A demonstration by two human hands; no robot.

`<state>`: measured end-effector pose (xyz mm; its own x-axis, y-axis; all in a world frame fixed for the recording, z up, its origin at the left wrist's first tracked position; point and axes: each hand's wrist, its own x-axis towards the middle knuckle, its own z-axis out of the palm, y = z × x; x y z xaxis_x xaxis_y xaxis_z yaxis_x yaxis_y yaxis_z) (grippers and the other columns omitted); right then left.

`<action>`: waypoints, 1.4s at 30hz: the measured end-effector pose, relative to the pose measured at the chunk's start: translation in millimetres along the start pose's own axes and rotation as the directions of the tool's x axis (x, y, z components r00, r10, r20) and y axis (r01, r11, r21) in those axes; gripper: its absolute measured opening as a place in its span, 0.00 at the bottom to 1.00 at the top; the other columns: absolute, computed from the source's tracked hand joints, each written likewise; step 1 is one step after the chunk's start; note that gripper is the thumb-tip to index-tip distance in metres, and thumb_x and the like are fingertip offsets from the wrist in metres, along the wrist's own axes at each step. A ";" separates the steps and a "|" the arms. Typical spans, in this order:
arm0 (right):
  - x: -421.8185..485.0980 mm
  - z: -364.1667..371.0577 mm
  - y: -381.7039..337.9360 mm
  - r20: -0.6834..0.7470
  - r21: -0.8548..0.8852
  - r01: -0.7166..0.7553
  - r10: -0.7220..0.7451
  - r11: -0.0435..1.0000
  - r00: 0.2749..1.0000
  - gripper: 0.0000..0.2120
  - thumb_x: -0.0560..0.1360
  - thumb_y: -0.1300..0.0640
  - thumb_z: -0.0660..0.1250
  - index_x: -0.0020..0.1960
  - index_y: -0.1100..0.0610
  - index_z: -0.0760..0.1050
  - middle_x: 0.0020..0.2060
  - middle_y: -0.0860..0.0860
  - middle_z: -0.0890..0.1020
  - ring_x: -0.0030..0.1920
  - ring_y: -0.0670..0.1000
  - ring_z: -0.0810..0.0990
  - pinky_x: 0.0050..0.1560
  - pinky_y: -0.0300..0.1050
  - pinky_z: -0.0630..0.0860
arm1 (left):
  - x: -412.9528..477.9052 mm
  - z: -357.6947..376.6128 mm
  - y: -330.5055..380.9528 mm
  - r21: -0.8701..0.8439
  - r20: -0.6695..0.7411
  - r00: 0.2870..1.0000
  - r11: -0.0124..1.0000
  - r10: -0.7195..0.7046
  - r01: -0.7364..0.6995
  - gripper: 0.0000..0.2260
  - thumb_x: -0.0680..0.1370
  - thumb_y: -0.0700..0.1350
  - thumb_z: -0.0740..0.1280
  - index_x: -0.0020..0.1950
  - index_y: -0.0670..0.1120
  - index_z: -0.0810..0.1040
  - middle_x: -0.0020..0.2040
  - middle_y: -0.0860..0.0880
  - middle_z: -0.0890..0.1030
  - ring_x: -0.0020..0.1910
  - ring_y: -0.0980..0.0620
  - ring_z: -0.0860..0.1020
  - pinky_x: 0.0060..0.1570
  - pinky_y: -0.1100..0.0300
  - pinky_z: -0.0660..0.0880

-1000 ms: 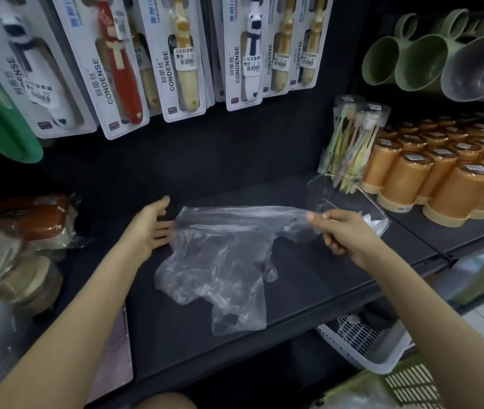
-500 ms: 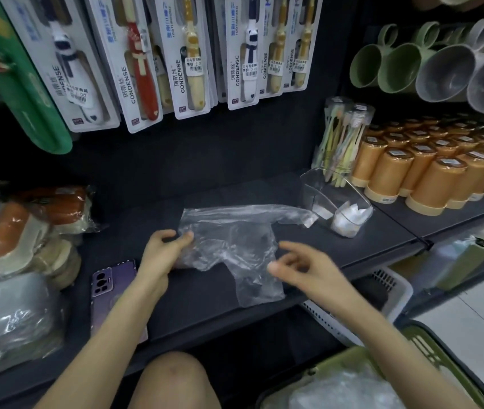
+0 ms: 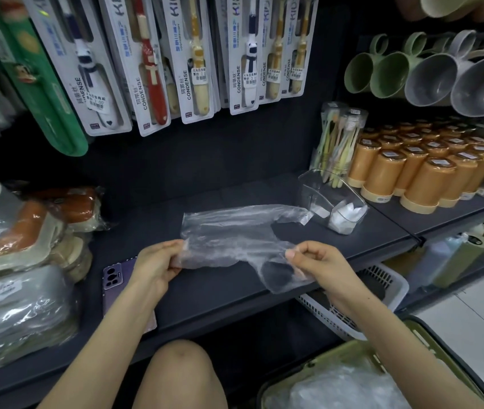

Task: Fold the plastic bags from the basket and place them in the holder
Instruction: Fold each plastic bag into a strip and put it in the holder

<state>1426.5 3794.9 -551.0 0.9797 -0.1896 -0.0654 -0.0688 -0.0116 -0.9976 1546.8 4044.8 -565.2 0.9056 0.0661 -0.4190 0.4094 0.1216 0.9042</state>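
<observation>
Toothbrush packs (image 3: 152, 69) read "CONDENSE". The holder (image 3: 314, 187) contains white folded pieces. Fingers (image 3: 173, 246) of the left hand (image 3: 155, 264) and right hand (image 3: 320, 264) pinch the plastic bag (image 3: 235, 231).

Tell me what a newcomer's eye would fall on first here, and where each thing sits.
First, the clear plastic bag stretched over the dark shelf at centre, its near edge pinched by the left hand and the right hand. Next, the rows of orange cups at right, beside the clear holder, and the carded toothbrushes hanging above.

Clear bag (image 3: 235, 231), purple phone (image 3: 114, 276), green basket (image 3: 429, 343)
</observation>
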 end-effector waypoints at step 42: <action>-20.2 -39.9 54.3 -0.149 -0.451 -0.056 -0.013 0.891 0.989 0.10 0.69 0.48 0.75 0.47 0.49 0.79 0.42 0.50 0.78 0.39 0.46 0.75 0.44 0.44 0.74 | -33.9 -24.8 -7.8 0.203 0.039 0.999 0.979 0.022 -0.030 0.09 0.82 0.42 0.62 0.44 0.40 0.76 0.39 0.42 0.80 0.36 0.49 0.78 0.27 0.69 0.76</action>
<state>1395.5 3758.9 -602.9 0.9416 -0.3332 -0.0478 -0.2009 -0.4421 -0.8742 1510.2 4066.2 -560.1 0.9181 0.0299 -0.3951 0.3962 -0.0839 0.9143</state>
